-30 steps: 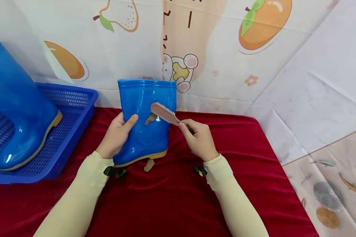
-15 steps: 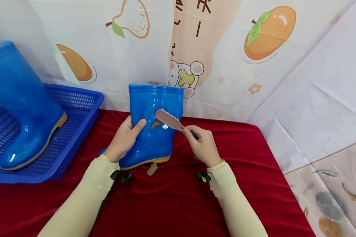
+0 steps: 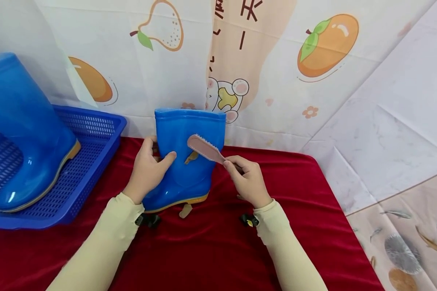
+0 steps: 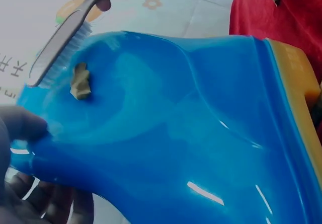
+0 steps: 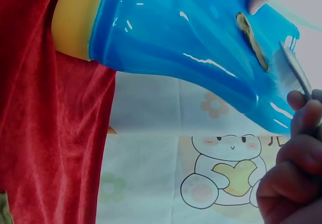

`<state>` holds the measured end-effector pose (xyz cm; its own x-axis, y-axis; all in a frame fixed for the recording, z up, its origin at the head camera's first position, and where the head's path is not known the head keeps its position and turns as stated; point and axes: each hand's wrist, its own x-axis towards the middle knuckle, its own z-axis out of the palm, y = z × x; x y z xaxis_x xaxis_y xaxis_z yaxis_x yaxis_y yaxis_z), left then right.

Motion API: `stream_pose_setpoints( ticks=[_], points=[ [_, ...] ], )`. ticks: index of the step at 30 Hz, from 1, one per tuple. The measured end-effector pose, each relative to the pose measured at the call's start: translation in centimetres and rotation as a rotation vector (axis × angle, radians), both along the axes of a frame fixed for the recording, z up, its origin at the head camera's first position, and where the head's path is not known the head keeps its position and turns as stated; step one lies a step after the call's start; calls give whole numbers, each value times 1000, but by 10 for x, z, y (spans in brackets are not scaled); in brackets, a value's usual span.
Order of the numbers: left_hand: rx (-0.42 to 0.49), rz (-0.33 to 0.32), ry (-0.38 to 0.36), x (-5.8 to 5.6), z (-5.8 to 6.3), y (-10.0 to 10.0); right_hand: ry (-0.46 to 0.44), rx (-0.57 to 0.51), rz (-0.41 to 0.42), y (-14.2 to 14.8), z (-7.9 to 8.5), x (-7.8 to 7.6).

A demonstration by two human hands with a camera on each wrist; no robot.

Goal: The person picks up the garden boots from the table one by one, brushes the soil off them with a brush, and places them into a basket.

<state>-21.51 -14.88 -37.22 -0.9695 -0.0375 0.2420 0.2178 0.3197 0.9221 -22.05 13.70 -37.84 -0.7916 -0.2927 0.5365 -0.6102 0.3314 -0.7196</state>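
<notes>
A blue rain boot (image 3: 183, 178) with a yellow sole is held up over the red cloth, opening upward. My left hand (image 3: 145, 167) grips its shaft from the left, thumb across the front; the left wrist view has fingers (image 4: 55, 201) curled round the far edge. My right hand (image 3: 247, 178) holds a pinkish-brown brush (image 3: 205, 148) by the handle. Its white bristles face the upper shaft in the right wrist view; whether they touch the boot I cannot tell. A brown, crumpled scrap (image 4: 80, 81) sticks to the shaft just below the brush head.
At left, a blue perforated basket (image 3: 118, 129) holds another blue rain boot (image 3: 32, 137). A brown scrap (image 3: 185, 210) lies on the red cloth (image 3: 204, 250) beneath the held boot's sole. A fruit-printed white curtain (image 3: 276, 109) hangs right behind.
The head view has shifted a little. My left fingers have spread at the boot's left edge, with a gap now showing between them. Boot and brush keep nearly the same places relative to each other.
</notes>
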Motion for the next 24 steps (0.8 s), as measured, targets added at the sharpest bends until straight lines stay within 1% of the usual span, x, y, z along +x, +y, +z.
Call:
stream_pose_setpoints(
  ticks=[4,7,10,15,18,24],
  points=[
    [-26,27,7,1,2,0,-28,29,69,-2,-1,1],
    [-30,41,16,1,3,0,-63,78,80,-4,-3,1],
    [-27,55,30,2,4,1,-89,117,42,-6,-4,1],
    [-33,67,49,3,5,1,-120,139,-25,-5,-3,2],
    [-44,71,47,3,6,-1,-148,154,-49,-4,-1,2],
    [-52,79,42,0,2,-4,-223,171,-78,1,3,3]
  ],
)
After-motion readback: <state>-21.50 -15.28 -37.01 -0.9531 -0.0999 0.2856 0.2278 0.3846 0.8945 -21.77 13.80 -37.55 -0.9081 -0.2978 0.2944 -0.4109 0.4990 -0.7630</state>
